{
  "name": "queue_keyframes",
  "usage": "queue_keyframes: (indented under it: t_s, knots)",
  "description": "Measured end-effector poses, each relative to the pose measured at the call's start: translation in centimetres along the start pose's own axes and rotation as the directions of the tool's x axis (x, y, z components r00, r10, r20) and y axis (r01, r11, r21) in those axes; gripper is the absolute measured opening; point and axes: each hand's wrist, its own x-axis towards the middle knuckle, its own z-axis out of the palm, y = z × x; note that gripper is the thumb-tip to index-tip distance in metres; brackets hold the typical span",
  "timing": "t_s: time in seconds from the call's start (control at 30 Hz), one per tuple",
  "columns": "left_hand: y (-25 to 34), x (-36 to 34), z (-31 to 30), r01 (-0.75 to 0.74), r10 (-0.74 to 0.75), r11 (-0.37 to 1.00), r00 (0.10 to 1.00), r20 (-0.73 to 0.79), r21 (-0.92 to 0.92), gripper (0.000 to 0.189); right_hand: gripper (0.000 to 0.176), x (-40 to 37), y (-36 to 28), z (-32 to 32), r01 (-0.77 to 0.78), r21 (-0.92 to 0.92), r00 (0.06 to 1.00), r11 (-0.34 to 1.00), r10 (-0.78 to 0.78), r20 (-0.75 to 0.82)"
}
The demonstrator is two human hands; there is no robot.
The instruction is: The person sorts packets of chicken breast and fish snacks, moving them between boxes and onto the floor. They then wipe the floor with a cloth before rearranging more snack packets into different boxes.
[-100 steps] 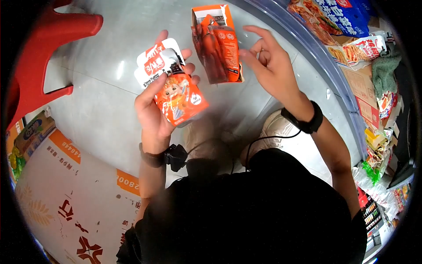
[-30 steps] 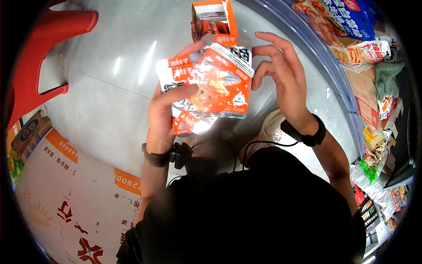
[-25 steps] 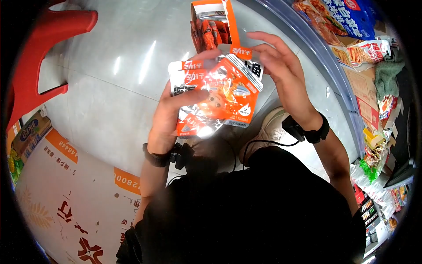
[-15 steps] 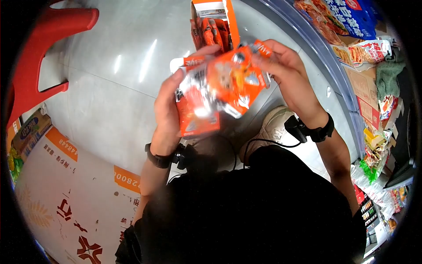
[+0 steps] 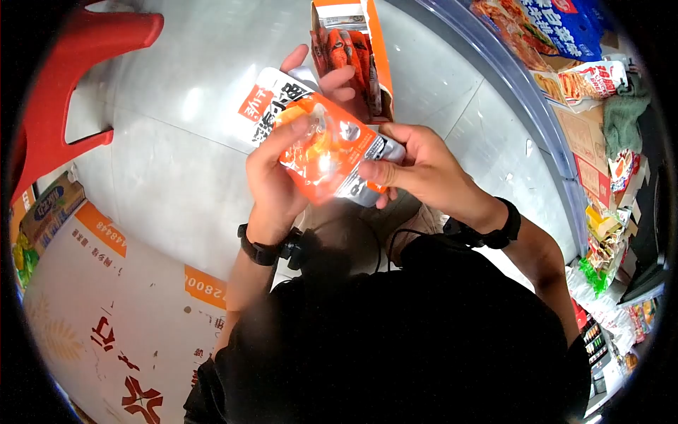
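Observation:
Shiny orange and white food packets [image 5: 330, 152] are held in front of me, the top one lying over whatever is beneath it. My left hand [image 5: 274, 173] is closed around their left side, thumb across the front and fingertips showing behind. At the lower right end, my right hand [image 5: 424, 169] pinches the silvery edge between thumb and fingers. Just beyond the hands stands an open orange and white carton [image 5: 383, 60], with several red-orange packets [image 5: 345, 56] upright inside. The left fingertips overlap the carton's near left side in this view.
A red plastic stool [image 5: 85, 42] is at the upper left. Along the left lies a large white printed box [image 5: 92, 297]. To the right, a curved clear plastic rim [image 5: 526, 92] borders cartons and snack bags, including a blue bag [image 5: 551, 28]. My shoe shows below the hands.
The packets, spread apart between both hands before, are now brought together and tilted. My right hand has moved down and left to their lower end.

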Motion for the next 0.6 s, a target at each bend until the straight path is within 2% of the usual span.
queue_keyframes:
  t_s: [0.1, 0.17, 0.23, 0.3, 0.33, 0.43, 0.5, 0.57, 0.6]
  knots:
    - [0.1, -0.2, -0.2, 0.057, -0.059, 0.995, 0.998, -0.027, -0.082, 0.076, 0.039, -0.3, -0.6, -0.1, -0.003, -0.006, 1.0, 1.0, 0.003, -0.001]
    - [0.2, 0.1, -1.2, -0.014, -0.013, 0.974, 0.993, -0.116, -0.225, 0.07, 0.037, -0.4, 0.0, -0.5, 0.035, -0.029, 0.999, 0.999, -0.036, -0.011]
    - [1.3, 0.7, -3.2, -0.107, 0.061, 0.963, 0.981, -0.186, -0.248, 0.067, 0.035, -0.7, 0.2, -0.7, 0.138, 0.038, 0.989, 0.99, -0.136, -0.053]
    - [2.5, 0.9, -4.9, -0.137, 0.112, 0.961, 0.987, -0.116, -0.242, 0.067, 0.032, -1.0, 0.0, -1.1, 0.157, 0.047, 0.985, 0.986, -0.154, -0.073]
    - [2.8, 1.0, -5.2, -0.183, 0.134, 0.914, 0.979, -0.157, -0.362, 0.068, 0.032, -1.0, 0.3, -1.5, 0.178, 0.078, 0.982, 0.981, -0.172, -0.076]
    - [3.2, 0.4, -4.5, -0.19, 0.17, 0.97, 0.975, -0.142, -0.149, 0.066, 0.031, -0.9, 0.8, -2.1, 0.203, 0.136, 0.978, 0.97, -0.194, -0.075]
    - [2.7, -0.2, -3.0, -0.121, 0.112, 0.985, 0.99, -0.084, -0.124, 0.063, 0.032, -0.9, 0.3, -1.4, 0.265, 0.182, 0.957, 0.947, -0.235, -0.173]
    - [2.0, -0.7, -2.2, -0.096, 0.12, 0.98, 0.984, -0.13, 0.175, 0.066, 0.032, -0.6, 0.0, -1.2, 0.268, 0.186, 0.958, 0.945, -0.241, -0.156]
    - [1.1, -1.0, -0.9, -0.109, 0.135, 0.981, 0.978, -0.162, 0.159, 0.071, 0.031, -0.5, -0.3, -0.8, 0.275, 0.207, 0.958, 0.939, -0.25, -0.138]
